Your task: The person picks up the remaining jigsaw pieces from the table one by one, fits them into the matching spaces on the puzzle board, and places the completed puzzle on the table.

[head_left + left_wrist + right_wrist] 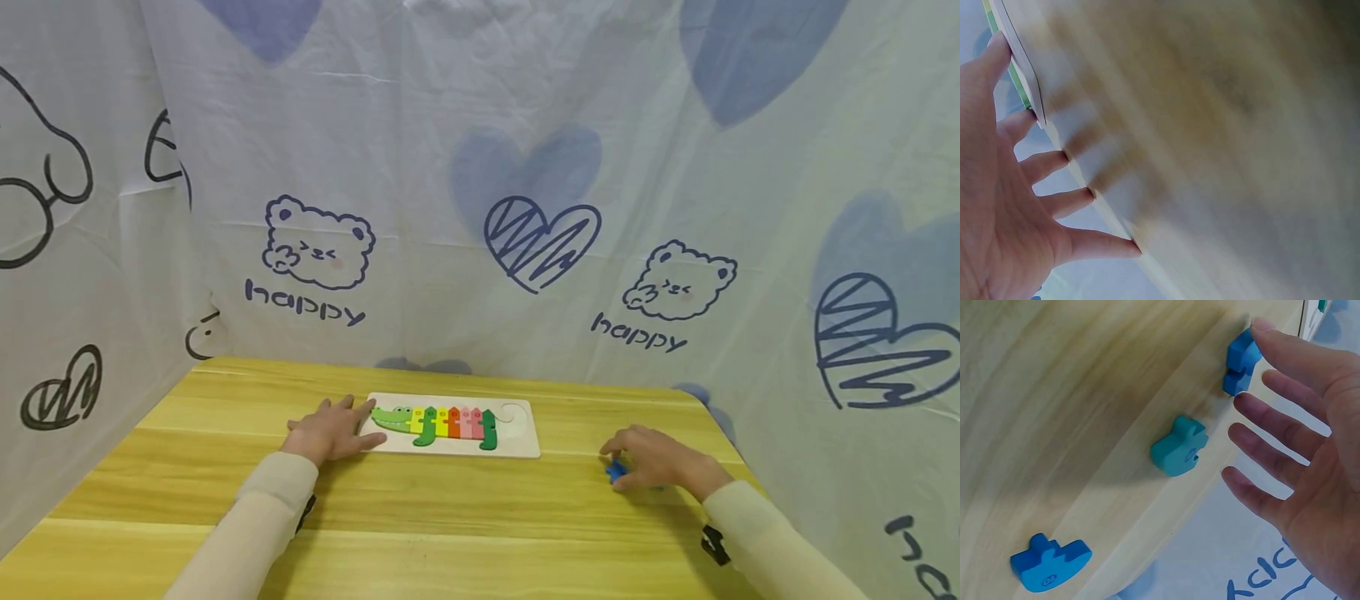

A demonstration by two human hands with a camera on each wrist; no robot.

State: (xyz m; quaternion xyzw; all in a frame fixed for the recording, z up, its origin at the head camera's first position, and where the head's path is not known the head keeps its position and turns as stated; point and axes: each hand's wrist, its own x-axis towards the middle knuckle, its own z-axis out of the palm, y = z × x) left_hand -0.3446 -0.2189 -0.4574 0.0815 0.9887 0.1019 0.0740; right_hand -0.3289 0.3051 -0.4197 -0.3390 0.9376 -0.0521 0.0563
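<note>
A white wooden puzzle board [517, 437] lies at mid-table, bearing a crocodile [453, 423] of coloured pieces: green head, yellow, orange and pink body segments, green legs. My left hand [330, 432] rests at the board's left end with fingers spread; its thumb and index finger lie against the edge, the other fingertips on the tabletop. Over to the right, my right hand [656, 457] reaches down with thumb and fingers loosely around a blue puzzle piece [1240, 362] on the table. A teal piece [1179, 447] and another blue piece [1050, 562] lie nearby in the right wrist view.
The yellow wood-grain table [420, 533] carries all of this. Behind it and at both sides hangs a white cloth [427, 275] printed with hearts, bears and the word "happy". An outlined tail curl [512, 412] marks the board's right end.
</note>
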